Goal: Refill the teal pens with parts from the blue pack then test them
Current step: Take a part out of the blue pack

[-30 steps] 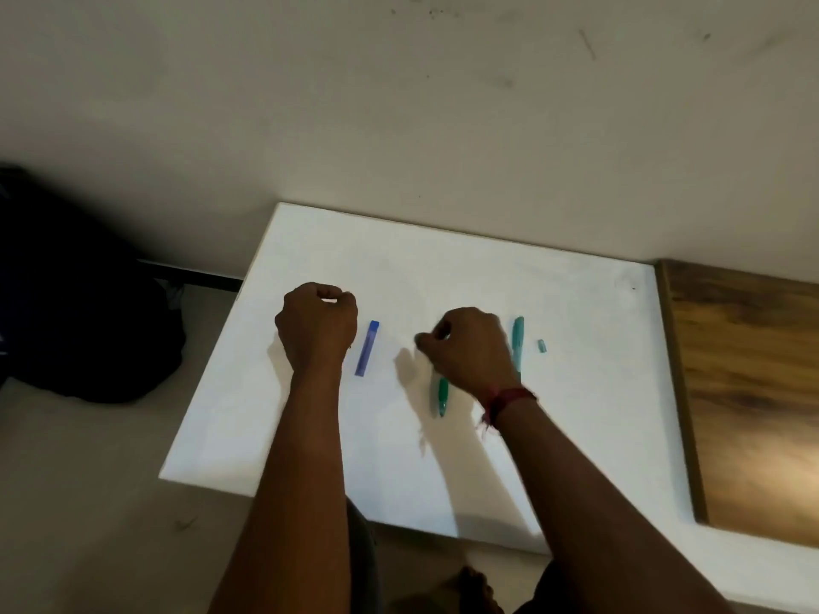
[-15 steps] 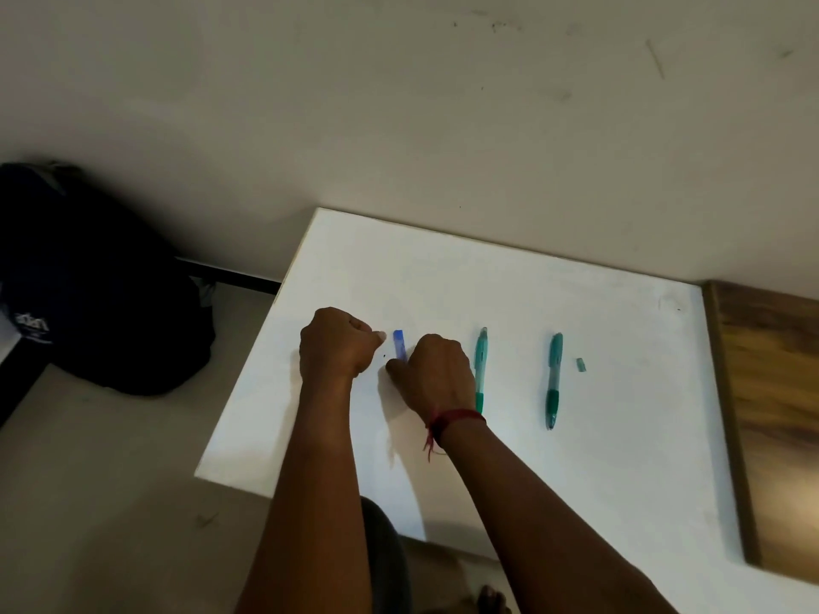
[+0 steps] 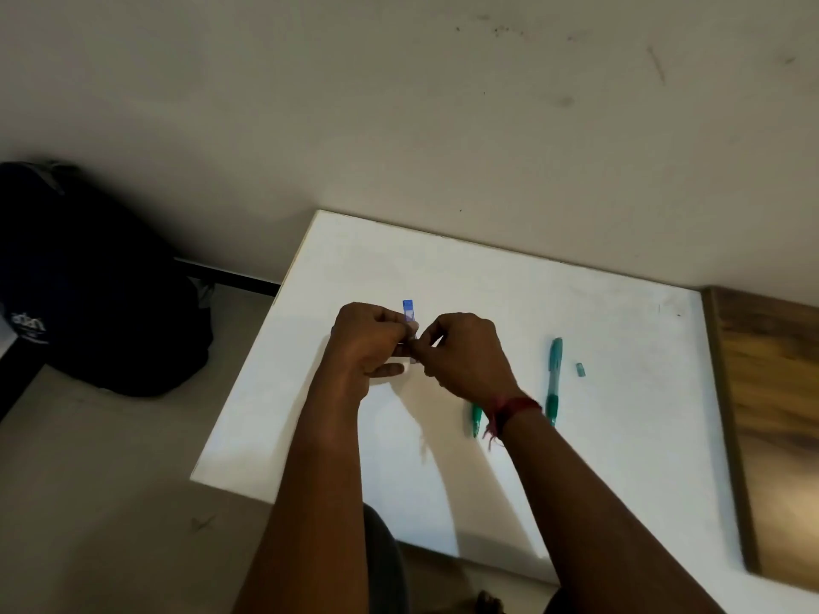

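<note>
Both hands grip the blue pack (image 3: pixel 409 310) above the white table (image 3: pixel 620 312), left hand (image 3: pixel 370 343) and right hand (image 3: pixel 465 356) pinching it between them; its contents are hidden. Two teal pens lie right: one (image 3: pixel 554 378) beside a small cap (image 3: pixel 580 370), another (image 3: pixel 476 418) partly under the wrist.

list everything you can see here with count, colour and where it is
blue pack: 1, blue, held above the white table between both hands
teal pens: 2, teal, on the table right of the hands; one partly hidden behind the right wrist
small cap piece: 1, teal, beside the right pen
white table: 1, white, centre
wooden surface: 1, brown, far right
bag: 1, dark, floor at left
wrist thread: 1, red, right wrist
hands: left hand, right hand, both gripping the pack
</note>
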